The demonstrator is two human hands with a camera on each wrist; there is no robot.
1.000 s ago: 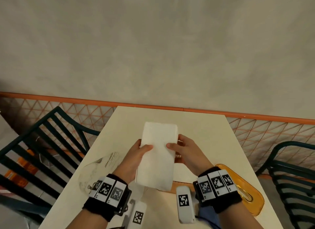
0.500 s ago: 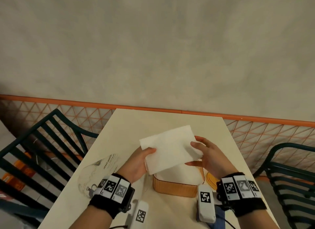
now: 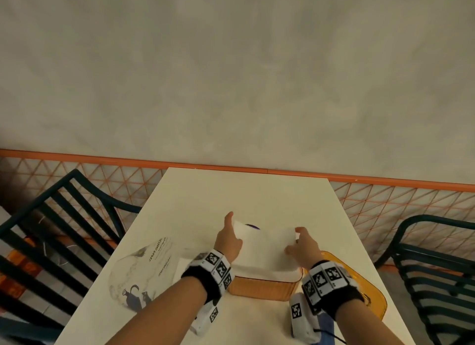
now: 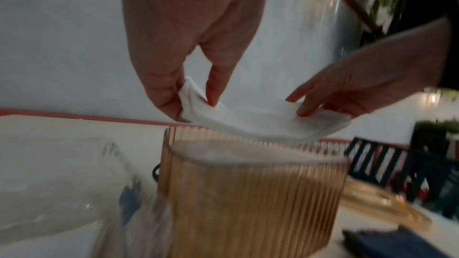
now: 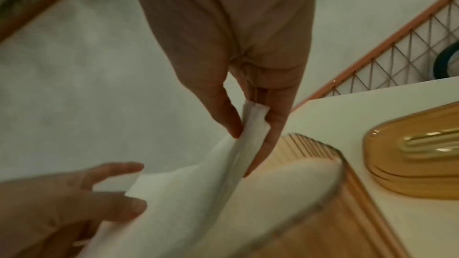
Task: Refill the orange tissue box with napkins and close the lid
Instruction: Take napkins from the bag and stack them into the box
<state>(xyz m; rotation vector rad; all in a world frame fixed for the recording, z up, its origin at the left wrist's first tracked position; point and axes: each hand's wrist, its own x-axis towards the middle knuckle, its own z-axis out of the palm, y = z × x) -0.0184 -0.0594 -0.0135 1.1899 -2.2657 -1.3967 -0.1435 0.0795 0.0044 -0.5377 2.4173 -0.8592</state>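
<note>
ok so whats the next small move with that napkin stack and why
Probably lower the napkin stack into the orange tissue box: left hand and right hand pinch its ends just above the open rim, and the lid lies aside.

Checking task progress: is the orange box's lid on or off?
Off. The lid lies on the table right of the open box.

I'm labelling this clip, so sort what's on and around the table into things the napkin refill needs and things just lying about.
For the job:
- napkins, held by the left hand and right hand
- orange tissue box, open
- lid, lying to the right of the box

Just lying about:
- clear plastic wrapper
- dark blue item
- green chairs
</note>
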